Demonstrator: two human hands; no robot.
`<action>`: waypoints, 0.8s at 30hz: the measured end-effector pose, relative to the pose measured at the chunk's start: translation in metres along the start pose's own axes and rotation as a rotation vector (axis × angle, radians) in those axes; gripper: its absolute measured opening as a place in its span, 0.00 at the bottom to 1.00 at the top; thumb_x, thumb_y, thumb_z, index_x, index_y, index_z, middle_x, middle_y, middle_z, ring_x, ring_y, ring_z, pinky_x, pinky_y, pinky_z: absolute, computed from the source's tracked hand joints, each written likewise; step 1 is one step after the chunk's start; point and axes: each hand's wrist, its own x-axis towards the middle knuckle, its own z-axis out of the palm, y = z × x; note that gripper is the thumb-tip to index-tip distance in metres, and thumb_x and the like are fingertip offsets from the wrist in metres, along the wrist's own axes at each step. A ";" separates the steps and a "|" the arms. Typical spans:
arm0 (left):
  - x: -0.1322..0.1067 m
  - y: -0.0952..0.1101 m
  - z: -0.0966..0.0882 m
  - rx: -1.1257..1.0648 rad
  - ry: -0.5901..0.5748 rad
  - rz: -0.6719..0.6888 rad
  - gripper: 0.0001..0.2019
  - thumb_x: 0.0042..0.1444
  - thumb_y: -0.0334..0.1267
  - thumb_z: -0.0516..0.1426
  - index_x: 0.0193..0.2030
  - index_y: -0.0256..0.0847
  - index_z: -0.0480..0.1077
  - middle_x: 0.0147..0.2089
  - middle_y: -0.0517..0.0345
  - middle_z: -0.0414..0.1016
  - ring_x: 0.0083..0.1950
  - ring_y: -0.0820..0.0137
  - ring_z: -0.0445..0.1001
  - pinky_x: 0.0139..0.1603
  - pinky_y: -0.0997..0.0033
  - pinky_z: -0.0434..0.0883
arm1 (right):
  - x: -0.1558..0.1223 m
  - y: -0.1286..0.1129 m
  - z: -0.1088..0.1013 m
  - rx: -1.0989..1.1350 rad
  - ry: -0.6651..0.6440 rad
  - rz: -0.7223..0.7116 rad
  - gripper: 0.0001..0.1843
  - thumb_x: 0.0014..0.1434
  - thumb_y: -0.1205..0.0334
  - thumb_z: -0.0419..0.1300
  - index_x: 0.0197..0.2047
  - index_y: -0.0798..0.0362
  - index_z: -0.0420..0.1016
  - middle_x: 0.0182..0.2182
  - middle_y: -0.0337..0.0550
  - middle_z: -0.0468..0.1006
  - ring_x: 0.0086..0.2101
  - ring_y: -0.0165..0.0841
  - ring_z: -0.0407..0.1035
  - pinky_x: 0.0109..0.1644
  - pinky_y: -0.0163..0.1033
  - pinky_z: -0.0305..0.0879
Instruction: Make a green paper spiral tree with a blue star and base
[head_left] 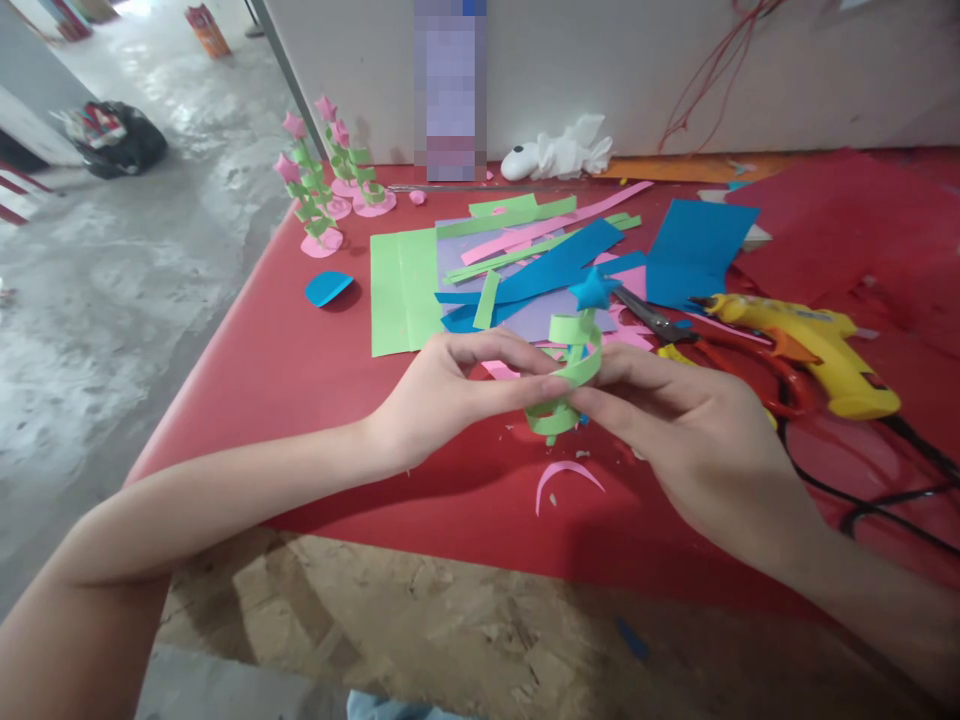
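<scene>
A small paper craft, a green spiral strip topped by a blue star, is held upright above the red table cover. My left hand pinches the spiral from the left with thumb and fingers closed on it. My right hand grips the spiral's lower part from the right, fingers pressed together. A curled pink paper scrap lies on the cover just below the hands.
Green, blue, pink and lilac paper sheets and strips lie behind the hands. Scissors and a yellow glue gun with its black cable sit at the right. Finished green-and-pink paper flowers stand at the far left, by a blue disc.
</scene>
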 end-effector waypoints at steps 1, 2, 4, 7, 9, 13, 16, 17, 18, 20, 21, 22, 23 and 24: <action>0.000 0.000 0.000 -0.004 0.002 0.001 0.04 0.44 0.37 0.67 0.25 0.41 0.77 0.31 0.65 0.76 0.31 0.84 0.70 0.34 0.84 0.69 | 0.000 0.000 0.000 -0.001 -0.001 0.004 0.10 0.54 0.55 0.62 0.28 0.52 0.74 0.26 0.36 0.74 0.28 0.24 0.69 0.28 0.29 0.63; 0.000 0.000 0.000 -0.003 0.005 0.005 0.04 0.44 0.37 0.67 0.25 0.41 0.77 0.31 0.65 0.75 0.30 0.84 0.70 0.34 0.83 0.69 | 0.000 0.000 0.000 0.002 -0.005 0.007 0.10 0.54 0.54 0.62 0.28 0.51 0.74 0.27 0.37 0.74 0.28 0.24 0.69 0.28 0.29 0.63; 0.000 0.000 0.000 0.013 0.012 0.025 0.05 0.45 0.37 0.67 0.25 0.40 0.76 0.31 0.64 0.75 0.31 0.83 0.70 0.34 0.81 0.70 | -0.001 0.000 0.000 0.003 -0.022 0.011 0.09 0.54 0.55 0.62 0.29 0.51 0.76 0.29 0.37 0.74 0.29 0.24 0.68 0.28 0.30 0.62; -0.001 0.000 -0.001 0.032 0.015 0.053 0.05 0.45 0.37 0.66 0.26 0.40 0.76 0.32 0.63 0.76 0.34 0.80 0.72 0.37 0.79 0.71 | -0.001 -0.002 0.001 -0.025 -0.035 -0.003 0.08 0.53 0.56 0.62 0.28 0.50 0.76 0.27 0.38 0.73 0.28 0.25 0.65 0.27 0.31 0.60; -0.002 0.000 -0.001 0.027 0.010 0.067 0.05 0.45 0.37 0.66 0.26 0.41 0.76 0.33 0.63 0.77 0.35 0.79 0.73 0.38 0.79 0.72 | -0.001 -0.002 0.002 -0.042 -0.037 -0.004 0.07 0.52 0.56 0.63 0.27 0.50 0.76 0.26 0.38 0.72 0.27 0.25 0.65 0.27 0.32 0.59; -0.002 0.001 -0.001 0.017 0.014 0.081 0.05 0.46 0.38 0.66 0.27 0.41 0.75 0.32 0.64 0.77 0.35 0.79 0.74 0.39 0.79 0.72 | -0.002 -0.002 0.004 -0.048 -0.040 0.000 0.08 0.52 0.55 0.62 0.28 0.50 0.77 0.28 0.39 0.72 0.28 0.26 0.65 0.26 0.32 0.58; -0.002 0.000 0.000 0.005 0.010 0.075 0.05 0.46 0.37 0.66 0.27 0.40 0.75 0.31 0.64 0.77 0.34 0.80 0.74 0.38 0.80 0.72 | -0.003 -0.002 0.004 -0.065 -0.020 -0.025 0.08 0.52 0.57 0.63 0.25 0.51 0.75 0.27 0.38 0.72 0.26 0.24 0.64 0.26 0.31 0.59; -0.002 0.000 0.000 -0.003 0.005 0.074 0.05 0.47 0.37 0.66 0.27 0.40 0.75 0.31 0.64 0.77 0.34 0.81 0.74 0.37 0.81 0.72 | -0.004 -0.003 0.004 -0.072 -0.013 -0.040 0.08 0.51 0.59 0.63 0.24 0.51 0.74 0.27 0.37 0.72 0.25 0.23 0.64 0.26 0.30 0.59; -0.002 -0.001 0.000 -0.013 0.000 0.071 0.05 0.47 0.37 0.65 0.27 0.40 0.75 0.31 0.65 0.77 0.34 0.81 0.73 0.37 0.81 0.72 | -0.004 -0.003 0.005 -0.078 -0.007 -0.056 0.08 0.51 0.60 0.63 0.23 0.52 0.74 0.26 0.37 0.71 0.24 0.22 0.63 0.25 0.30 0.59; -0.002 -0.001 0.001 -0.025 -0.006 0.060 0.05 0.47 0.37 0.66 0.27 0.40 0.75 0.31 0.65 0.77 0.33 0.82 0.73 0.36 0.82 0.72 | -0.004 -0.003 0.005 -0.083 0.001 -0.077 0.08 0.51 0.62 0.63 0.22 0.52 0.73 0.24 0.36 0.70 0.23 0.21 0.62 0.25 0.29 0.59; -0.002 -0.001 0.001 -0.026 -0.003 0.050 0.06 0.45 0.37 0.66 0.27 0.40 0.75 0.30 0.65 0.76 0.32 0.82 0.73 0.36 0.82 0.72 | -0.004 -0.003 0.005 -0.084 0.003 -0.079 0.08 0.51 0.62 0.63 0.22 0.52 0.73 0.24 0.36 0.70 0.23 0.21 0.62 0.25 0.29 0.59; -0.002 -0.001 0.001 -0.025 0.002 0.038 0.07 0.44 0.37 0.67 0.26 0.39 0.74 0.29 0.65 0.76 0.31 0.82 0.73 0.35 0.82 0.72 | -0.004 -0.003 0.006 -0.085 0.007 -0.079 0.08 0.51 0.61 0.63 0.22 0.52 0.73 0.24 0.36 0.70 0.24 0.22 0.63 0.24 0.29 0.59; -0.002 -0.001 0.001 -0.025 0.007 0.024 0.07 0.43 0.36 0.68 0.26 0.39 0.74 0.29 0.65 0.76 0.31 0.81 0.72 0.34 0.81 0.72 | -0.004 -0.003 0.006 -0.088 0.006 -0.074 0.08 0.51 0.61 0.63 0.23 0.52 0.73 0.24 0.36 0.70 0.24 0.22 0.63 0.24 0.29 0.59; -0.002 -0.001 0.002 -0.025 0.011 0.013 0.08 0.42 0.36 0.68 0.26 0.39 0.74 0.29 0.65 0.76 0.30 0.81 0.72 0.34 0.81 0.72 | -0.005 -0.003 0.006 -0.092 0.004 -0.071 0.08 0.51 0.61 0.63 0.23 0.52 0.74 0.24 0.37 0.71 0.24 0.22 0.63 0.25 0.29 0.59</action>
